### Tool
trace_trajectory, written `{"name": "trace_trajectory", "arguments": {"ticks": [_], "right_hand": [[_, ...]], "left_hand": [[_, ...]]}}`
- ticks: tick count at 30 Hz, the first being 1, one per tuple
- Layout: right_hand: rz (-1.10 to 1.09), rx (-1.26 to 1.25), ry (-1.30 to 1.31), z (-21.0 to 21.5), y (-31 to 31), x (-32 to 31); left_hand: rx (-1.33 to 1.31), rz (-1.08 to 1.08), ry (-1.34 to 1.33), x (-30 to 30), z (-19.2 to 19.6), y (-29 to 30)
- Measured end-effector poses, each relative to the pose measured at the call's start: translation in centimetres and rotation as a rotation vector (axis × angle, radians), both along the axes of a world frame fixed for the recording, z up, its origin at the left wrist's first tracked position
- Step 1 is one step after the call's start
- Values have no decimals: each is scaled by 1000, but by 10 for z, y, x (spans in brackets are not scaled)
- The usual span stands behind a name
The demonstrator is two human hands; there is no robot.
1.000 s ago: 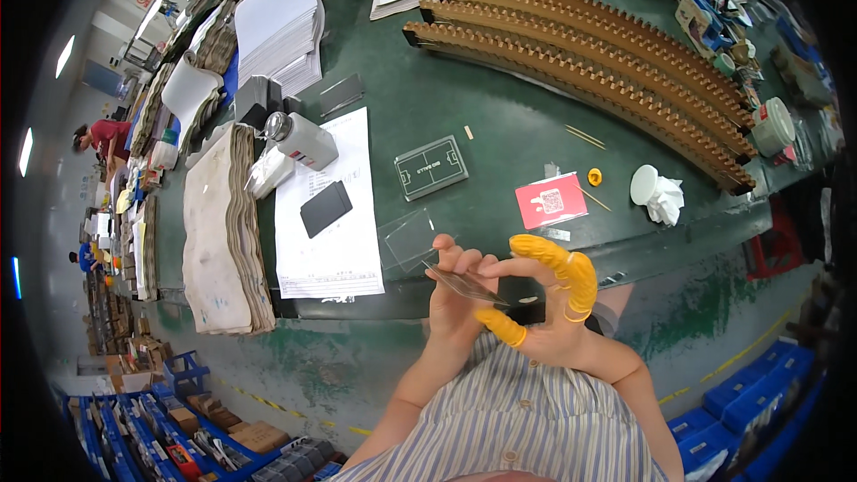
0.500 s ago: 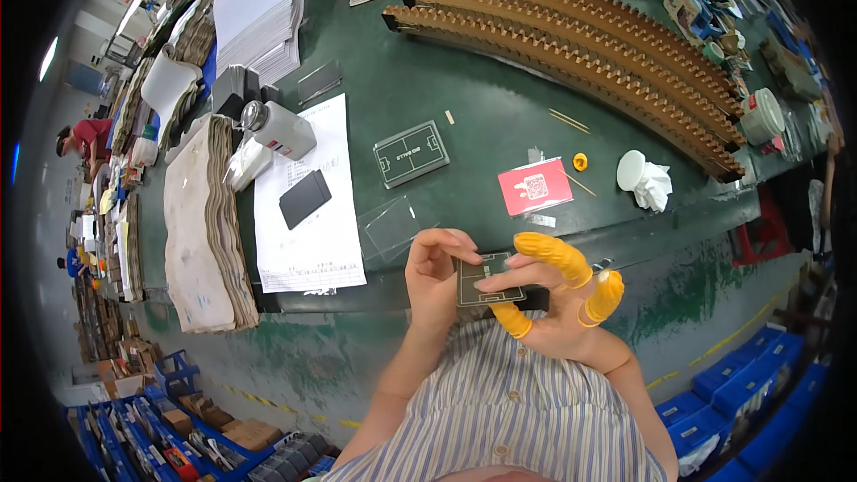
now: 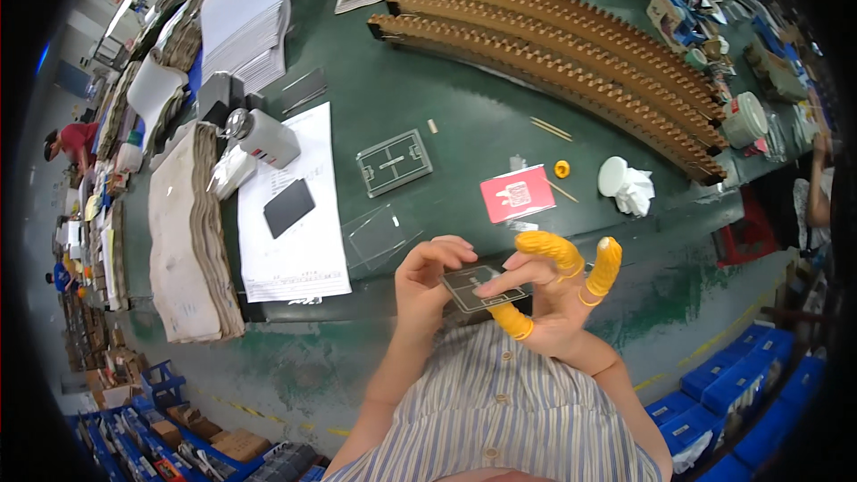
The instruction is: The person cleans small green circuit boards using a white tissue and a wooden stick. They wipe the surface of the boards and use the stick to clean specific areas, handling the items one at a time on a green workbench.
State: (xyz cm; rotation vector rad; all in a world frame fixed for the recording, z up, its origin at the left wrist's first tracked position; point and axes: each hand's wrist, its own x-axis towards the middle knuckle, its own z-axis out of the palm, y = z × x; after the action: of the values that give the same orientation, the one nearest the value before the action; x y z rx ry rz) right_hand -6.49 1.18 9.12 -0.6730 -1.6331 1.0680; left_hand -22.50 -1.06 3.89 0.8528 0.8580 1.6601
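A thin dark rectangular plate (image 3: 467,297) with pale sports-field lines is held in front of my body, just off the table's near edge. My left hand (image 3: 420,281) grips its left side, fingers curled. From the right, my right hand (image 3: 558,308) pinches it, a bare finger lying across the top and a yellow-covered digit underneath. Yellow finger cots cover several digits of that hand. On the table beyond lies a stack of similar plates (image 3: 394,163). A pink card (image 3: 500,199) in a clear sleeve and clear film pieces (image 3: 384,236) lie nearer.
Long notched wooden racks (image 3: 536,58) span the back right. A metal-topped bottle (image 3: 270,141) and a dark grey plate (image 3: 289,208) rest on a printed sheet (image 3: 299,268) at left. Wooden sticks (image 3: 552,128), a yellow finger cot (image 3: 561,169) and crumpled tissue (image 3: 636,193) lie right.
The held plate has tilted to lie flatter, with its left end raised. Both hands keep hold of it. The whole view has shifted slightly.
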Motion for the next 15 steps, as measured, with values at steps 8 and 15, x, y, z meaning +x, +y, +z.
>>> {"name": "trace_trajectory", "arguments": {"ticks": [8,15], "right_hand": [[-83,145,210,-17,40,35],[-684,71,-719,-53,84,116]], "left_hand": [[252,245,298,-8,-5,3],[582,456,1040,-27,30,10]]}}
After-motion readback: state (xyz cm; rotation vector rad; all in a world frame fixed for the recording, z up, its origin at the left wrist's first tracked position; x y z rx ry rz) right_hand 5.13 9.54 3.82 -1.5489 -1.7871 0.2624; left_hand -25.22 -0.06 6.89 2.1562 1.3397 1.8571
